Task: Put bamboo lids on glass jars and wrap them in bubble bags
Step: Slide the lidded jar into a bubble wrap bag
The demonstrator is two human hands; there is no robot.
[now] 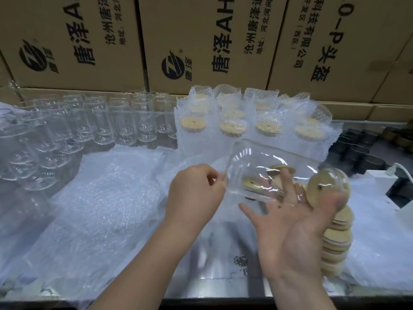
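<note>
- My left hand (194,193) is pinching the edge of a clear plastic bag (257,157) between thumb and curled fingers.
- My right hand (290,231) is lying palm up, fingers spread straight, under the bag.
- A bamboo lid (324,186) is standing on edge at my blurred right thumb.
- A stack of bamboo lids (337,240) is lying just beside that hand.
- Bare glass jars (100,124) are standing rear left, and lidded jars in bubble bags (232,126) at rear centre, before cardboard boxes (201,41).
</note>
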